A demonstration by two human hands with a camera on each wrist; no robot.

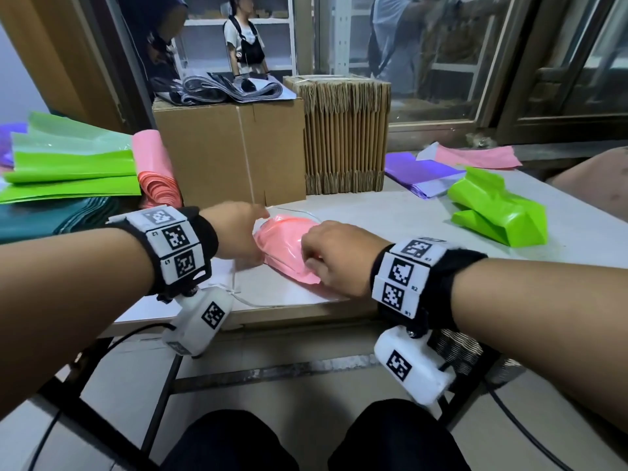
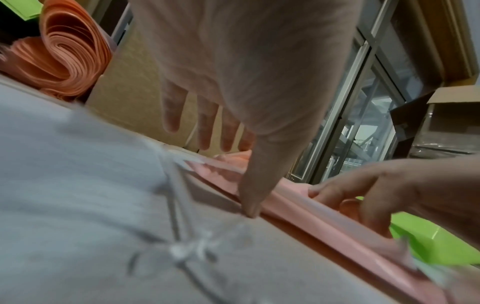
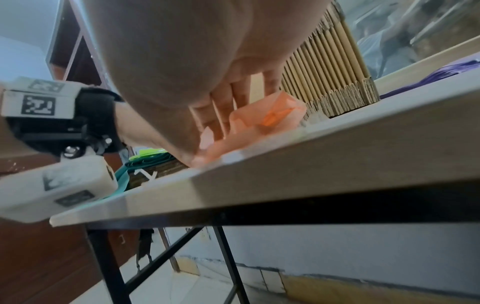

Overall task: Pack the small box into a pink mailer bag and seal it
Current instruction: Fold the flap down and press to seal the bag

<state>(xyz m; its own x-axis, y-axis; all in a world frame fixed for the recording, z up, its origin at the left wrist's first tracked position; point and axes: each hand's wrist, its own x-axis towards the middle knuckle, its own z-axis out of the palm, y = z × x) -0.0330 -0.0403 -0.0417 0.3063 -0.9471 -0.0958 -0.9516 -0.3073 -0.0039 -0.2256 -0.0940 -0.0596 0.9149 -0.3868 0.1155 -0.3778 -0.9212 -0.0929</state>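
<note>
two hands on the pink mailer bag [image 1: 283, 248], which sits on the table [image 1: 407, 212] near its front edge. head view hides my fingertips; the left wrist cam shows my left hand [image 2: 233, 82] open, thumb pressing the bag's edge, and my right hand [image 2: 376, 193] pinching the fold. bag's long axis runs from near right to far left, between both hands. can't see the box.

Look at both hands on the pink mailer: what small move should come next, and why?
Probably run the right hand along the folded edge to press the flap shut. The pink mailer bag lies bulging on the table, the left hand steadies it with straight fingers, and the right hand pinches its near edge. Whether it is sealed cannot be told.
</note>
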